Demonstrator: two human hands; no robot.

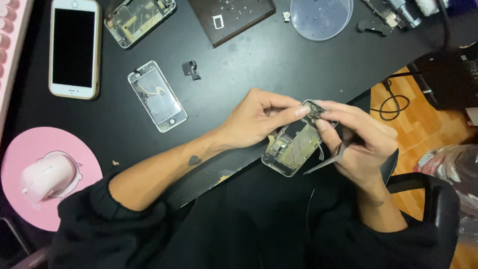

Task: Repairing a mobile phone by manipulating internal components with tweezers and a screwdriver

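An opened phone body [291, 147] with bare circuitry hangs over the near edge of the black table [259, 65]. My left hand [259, 117] grips its upper end, thumb and forefinger pinching near the top corner. My right hand [356, 139] holds the same top end with its fingertips and also carries dark tweezers [328, 160], whose tips point down and left, away from the phone.
On the table lie a white phone [74, 47], a detached screen frame [157, 95], another gutted phone frame [139, 19], a small black part [190, 68], a dark tray [231, 17] and a clear round dish [321, 17]. A pink mouse [47, 174] rests on a pink pad at left. A cable [393, 102] lies on the wooden floor.
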